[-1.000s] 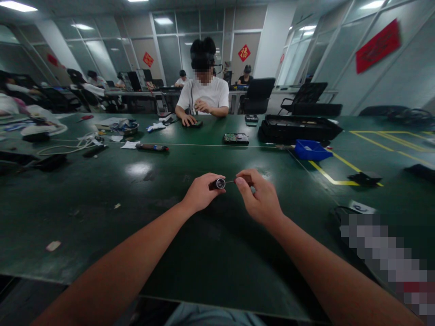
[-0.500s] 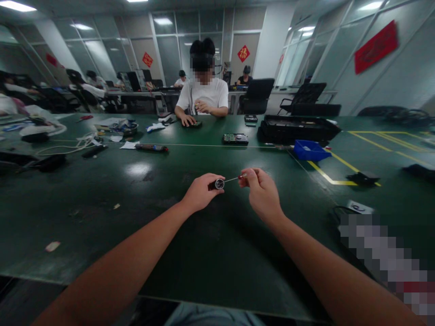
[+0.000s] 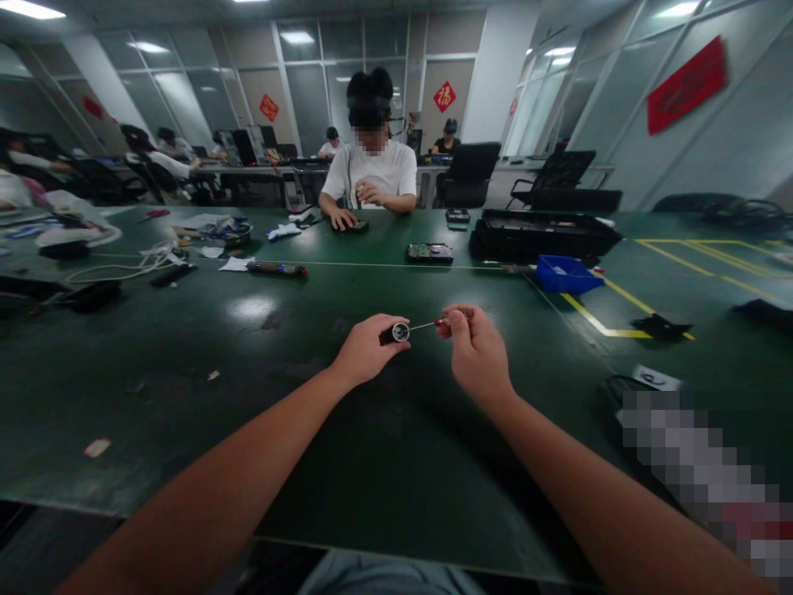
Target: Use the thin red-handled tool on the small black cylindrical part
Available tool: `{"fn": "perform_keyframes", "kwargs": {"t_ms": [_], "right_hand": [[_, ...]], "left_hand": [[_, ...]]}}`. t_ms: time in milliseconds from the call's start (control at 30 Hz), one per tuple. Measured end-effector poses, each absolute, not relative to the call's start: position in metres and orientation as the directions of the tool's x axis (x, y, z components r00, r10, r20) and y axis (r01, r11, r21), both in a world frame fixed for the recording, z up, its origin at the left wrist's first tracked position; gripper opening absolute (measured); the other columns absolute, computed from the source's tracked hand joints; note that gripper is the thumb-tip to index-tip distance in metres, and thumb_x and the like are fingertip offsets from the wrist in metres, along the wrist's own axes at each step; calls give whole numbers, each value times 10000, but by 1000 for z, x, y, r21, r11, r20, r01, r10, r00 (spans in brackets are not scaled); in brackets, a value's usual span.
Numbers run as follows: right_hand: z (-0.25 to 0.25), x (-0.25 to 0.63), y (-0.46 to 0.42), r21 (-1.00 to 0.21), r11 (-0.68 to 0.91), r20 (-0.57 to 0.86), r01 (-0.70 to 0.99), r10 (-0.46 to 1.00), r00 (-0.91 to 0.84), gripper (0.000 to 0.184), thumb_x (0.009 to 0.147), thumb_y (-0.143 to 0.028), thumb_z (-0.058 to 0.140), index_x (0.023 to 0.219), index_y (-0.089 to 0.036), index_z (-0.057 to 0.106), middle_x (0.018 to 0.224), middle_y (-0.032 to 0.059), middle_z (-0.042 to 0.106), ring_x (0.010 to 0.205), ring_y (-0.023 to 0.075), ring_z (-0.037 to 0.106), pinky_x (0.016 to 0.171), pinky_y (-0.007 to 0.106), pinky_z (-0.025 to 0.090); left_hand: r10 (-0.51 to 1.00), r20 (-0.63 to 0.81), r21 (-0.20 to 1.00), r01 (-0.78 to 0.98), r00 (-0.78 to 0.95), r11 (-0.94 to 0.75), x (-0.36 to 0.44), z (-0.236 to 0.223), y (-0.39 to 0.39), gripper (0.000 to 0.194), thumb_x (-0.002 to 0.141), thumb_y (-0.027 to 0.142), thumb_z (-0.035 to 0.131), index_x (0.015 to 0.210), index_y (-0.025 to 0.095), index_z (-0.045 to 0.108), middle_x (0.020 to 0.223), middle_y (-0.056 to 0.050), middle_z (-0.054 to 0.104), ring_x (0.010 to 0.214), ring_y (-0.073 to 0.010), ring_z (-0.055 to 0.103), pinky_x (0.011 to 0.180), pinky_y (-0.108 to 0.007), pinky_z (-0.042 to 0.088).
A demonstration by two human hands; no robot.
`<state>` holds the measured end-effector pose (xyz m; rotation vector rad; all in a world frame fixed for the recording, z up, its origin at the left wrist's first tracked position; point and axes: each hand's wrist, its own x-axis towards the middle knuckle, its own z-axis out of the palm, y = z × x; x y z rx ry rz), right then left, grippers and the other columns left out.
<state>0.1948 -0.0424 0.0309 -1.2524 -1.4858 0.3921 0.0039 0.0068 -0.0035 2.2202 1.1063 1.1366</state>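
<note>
My left hand (image 3: pixel 365 349) is closed around a dark cylindrical part (image 3: pixel 400 332), whose round open end with a silver rim faces me. My fingers cover most of its body. In my right hand (image 3: pixel 480 351) is a thin screwdriver (image 3: pixel 424 325), pinched at its reddish handle between thumb and fingers. Its metal shaft points left, and the tip reaches the rim of the round end; whether it goes inside I cannot tell. Both hands are held above the green table (image 3: pixel 347 463).
Across the table a person in a white shirt (image 3: pixel 377 169) handles a dark device. A circuit-board drive (image 3: pixel 429 253), a black tray (image 3: pixel 545 235), a blue bin (image 3: pixel 568 273) and an electric screwdriver (image 3: pixel 277 269) lie beyond my hands. Cables and loose items are at left.
My right fingers have shifted slightly on the screwdriver handle, and the right hand has moved a touch left. My left hand keeps the cylindrical part nearly still.
</note>
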Motion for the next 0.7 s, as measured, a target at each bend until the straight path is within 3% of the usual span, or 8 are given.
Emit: {"fn": "perform_keyframes", "kwargs": {"t_ms": [167,300,367,467,567,700], "right_hand": [[34,195,-45,-706,441,581,554,808,97,251,1000,-382,455,1033,-207,631,844,43,728,749,180,691,710,327,496],[39,198,-49,-551,452,633,701,774,-2,248,917,-434,615,826,-212,679,737,22,713,651,170,654,649,310,459],[41,197,-51,-518,460,642,721,766,-28,237,912,-425,619,834,-208,676,725,22,709,632,169,645,626,306,447],[41,196,-54,-498,520,639,694,761,-113,171,944,-308,532,989,-194,651,829,43,726,721,181,668,665,310,466],[40,194,-55,-481,566,615,670,762,-203,157,941,-261,500,1008,-192,623,869,52,714,764,189,665,703,322,476],[38,193,-55,-564,521,600,641,792,-117,195,984,-324,471,1012,-212,628,846,43,704,744,189,661,694,334,475]], "left_hand": [[803,489,660,456,342,-596,3,-4,7,360,794,210,776,1144,220,692,1121,-41,708,1024,-208,657,909,-368,520],[787,502,649,445,360,-617,1,-5,8,353,799,218,774,1142,219,691,1129,-42,706,1046,-212,656,936,-375,517],[775,513,644,432,369,-631,1,-6,8,352,802,229,773,1144,218,690,1130,-47,706,1039,-214,659,920,-372,526],[751,536,615,430,386,-660,1,-6,8,349,792,219,782,1131,210,698,1122,-52,711,1043,-216,661,938,-374,523],[749,538,605,441,386,-663,1,-6,7,341,791,214,782,1124,210,703,1116,-48,716,1035,-213,664,940,-373,523],[757,533,617,439,378,-654,0,-6,8,348,790,202,782,1129,209,702,1120,-42,715,1034,-203,664,939,-361,523]]}}
